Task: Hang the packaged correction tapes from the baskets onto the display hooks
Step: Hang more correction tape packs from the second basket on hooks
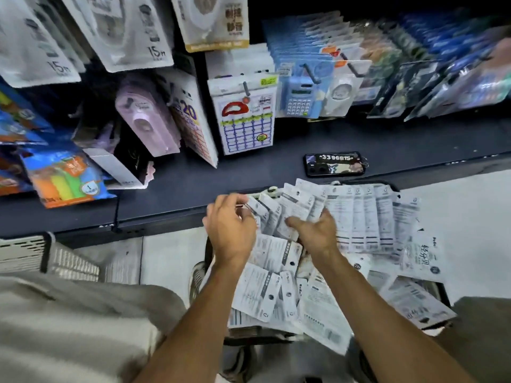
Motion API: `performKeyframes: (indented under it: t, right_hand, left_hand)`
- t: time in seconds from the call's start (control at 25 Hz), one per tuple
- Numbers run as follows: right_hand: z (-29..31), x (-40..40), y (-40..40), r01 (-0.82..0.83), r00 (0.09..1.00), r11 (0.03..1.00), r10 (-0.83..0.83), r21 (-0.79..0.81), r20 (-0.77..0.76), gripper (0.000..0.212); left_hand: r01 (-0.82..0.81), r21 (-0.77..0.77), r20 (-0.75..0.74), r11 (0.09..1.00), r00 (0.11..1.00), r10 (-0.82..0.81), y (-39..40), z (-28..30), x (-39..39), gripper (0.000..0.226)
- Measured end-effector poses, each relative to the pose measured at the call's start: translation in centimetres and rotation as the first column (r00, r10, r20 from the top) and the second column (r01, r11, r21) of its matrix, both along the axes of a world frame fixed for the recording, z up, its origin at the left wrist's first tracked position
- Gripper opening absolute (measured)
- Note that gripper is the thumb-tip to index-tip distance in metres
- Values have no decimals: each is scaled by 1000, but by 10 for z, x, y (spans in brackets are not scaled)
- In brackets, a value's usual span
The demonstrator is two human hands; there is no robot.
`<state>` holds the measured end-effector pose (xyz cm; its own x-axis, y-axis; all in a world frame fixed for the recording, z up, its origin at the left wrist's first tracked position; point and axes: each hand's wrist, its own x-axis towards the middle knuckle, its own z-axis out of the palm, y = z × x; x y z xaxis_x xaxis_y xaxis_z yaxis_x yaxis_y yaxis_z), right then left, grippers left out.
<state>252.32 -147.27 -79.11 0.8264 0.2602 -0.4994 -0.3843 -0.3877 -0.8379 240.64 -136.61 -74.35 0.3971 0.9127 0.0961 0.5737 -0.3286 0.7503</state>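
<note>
Both hands are down in the dark basket [392,189]. The left hand [231,228] curls round a small fan of correction tape packs [265,210]; the right hand [313,230], fingers spread, lifts more just beside it. Plenty of packs [359,217] lie heaped right of the grip, so most hanging remains, with display hooks [309,73] above.
</note>
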Motion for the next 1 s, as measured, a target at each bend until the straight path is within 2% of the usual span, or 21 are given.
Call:
performKeyframes:
  t: [0.04, 0.12, 0.2, 0.24, 0.32, 0.4, 0.48, 0.52, 0.56, 0.6, 0.64, 0.68, 0.72, 0.76, 0.84, 0.92, 1.0]
  right_hand:
    - [3, 8, -6, 0, 1000, 1000, 1, 28, -19, 40]
    - [14, 20, -14, -76, 996, 995, 78, 59, -41, 32]
    - [29, 23, -16, -200, 980, 979, 200, 27, 16, 35]
    - [38, 22, -16, -244, 969, 970, 243, 12, 44, 38]
    - [55, 21, -17, -313, 949, 943, 314, 116, 13, 31]
    - [72, 26, -17, -349, 911, 891, 395, 291, -116, 27]
    - [82, 32, -18, -424, 858, 837, 494, 347, -143, 27]
    - [84, 35, -20, -497, 834, 816, 543, 296, -96, 23]
    - [84, 38, -24, -550, 830, 819, 558, 166, -6, 20]
    - [81, 42, -31, -525, 845, 850, 525, -31, 103, 21]
    - [77, 48, -39, -392, 855, 873, 462, -290, 235, 28]
    - [72, 54, -51, -206, 851, 856, 396, -475, 344, 42]
    - [65, 59, -63, -73, 867, 843, 318, -533, 384, 57]
    - [60, 61, -72, -39, 918, 867, 228, -497, 325, 68]
    - [51, 56, -77, -74, 994, 951, 95, -302, 56, 75]
    - [40, 58, -74, -94, 994, 972, 80, -216, -72, 56]
    - [41, 59, -69, -134, 991, 966, 132, -220, -24, 39]
  left_hand:
    - [58, 27, -11, 998, 998, -57, 2, -1, 8, 21]
    - [199, -21, -11, 980, 980, -199, -3, 0, 22, 18]
    - [347, -183, 14, 920, 936, -351, -16, 5, 30, 17]
    - [397, -318, 64, 861, 915, -399, -21, 7, 34, 21]
    - [411, -574, 206, 708, 909, -361, -21, 17, 41, 25]
    - [363, -685, 248, 631, 931, -267, -13, 26, 46, 33]
    - [240, -713, 233, 659, 967, -100, -6, 28, 46, 32]
    - [196, -712, 224, 674, 973, -45, -5, 27, 45, 27]
    - [180, -716, 217, 674, 976, -30, -7, 24, 45, 26]
    - [169, -730, 208, 662, 978, -20, -10, 22, 44, 26]
    - [152, -743, 201, 652, 980, 0, -13, 20, 42, 26]
    - [137, -751, 195, 646, 981, 18, -16, 19, 42, 27]
    - [131, -757, 188, 640, 982, 21, -18, 17, 42, 28]
    - [131, -760, 180, 637, 984, 12, -19, 16, 42, 30]
    - [121, -758, 136, 641, 990, -26, -23, 15, 44, 41]
    - [121, -759, 124, 640, 991, -41, -31, 13, 46, 54]
    - [125, -746, 117, 654, 992, -57, -40, 13, 49, 61]
